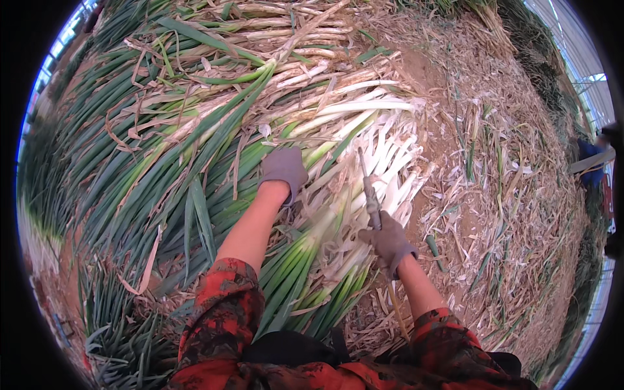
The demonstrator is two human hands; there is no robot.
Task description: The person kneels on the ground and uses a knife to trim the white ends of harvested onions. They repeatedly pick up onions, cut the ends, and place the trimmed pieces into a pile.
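Note:
My left hand (284, 170), in a grey-brown glove, is closed at the green part of some long green onions (335, 140), their white ends pointing to the upper right. Its fingertips are hidden underneath. My right hand (388, 242), gloved alike, grips an air blow gun (370, 195) with a long thin nozzle. The nozzle points up and away over bare white green onion stems (393, 153). A thin yellowish hose (395, 305) runs down from that hand toward my body. Between my hands lie pale stems and loose papery skins, partly blurred.
A large heap of unpeeled green onions (130, 156) spreads over the left and far side, roots toward the right. Dry peeled skins and leaf scraps (494, 214) cover the soil on the right. Another person's blue clothing (590, 166) shows at the right rim.

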